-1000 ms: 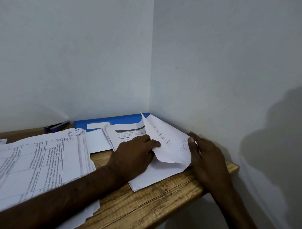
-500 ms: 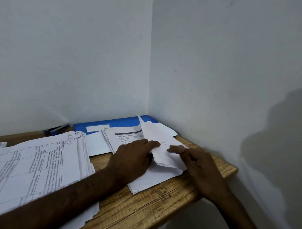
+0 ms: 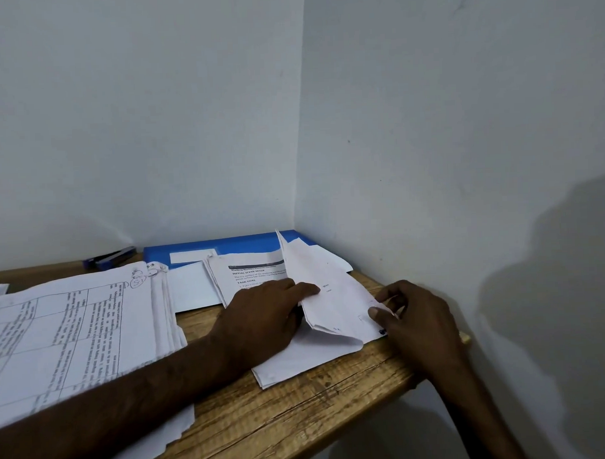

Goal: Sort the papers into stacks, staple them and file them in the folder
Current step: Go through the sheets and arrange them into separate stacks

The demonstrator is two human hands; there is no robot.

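White walls meet in a corner right behind the wooden desk (image 3: 301,418), so the papers are crowded toward that end. Seen from my head camera, my left hand (image 3: 266,316) lies flat with straight fingers on the small stack (image 3: 251,275) of printed pages. I judge it is there to pin them against sliding, and its forefinger tip touches the crease of the page being turned. My right hand (image 3: 417,321) pinches the lower right edge of that turned sheet (image 3: 331,297) between thumb and curled fingers. The sheet is folded over itself, with its far corner standing up in front of the blue folder (image 3: 226,247). That folder lies closed and flat along the back wall, just beyond the small stack, handy for filing. A stapler (image 3: 111,256) rests beside it to the left, well apart from both hands. The big stack (image 3: 75,333) of tabled forms sits at the left, and my left forearm crosses over its near corner. I take this to be sorting, with stapling not yet begun.
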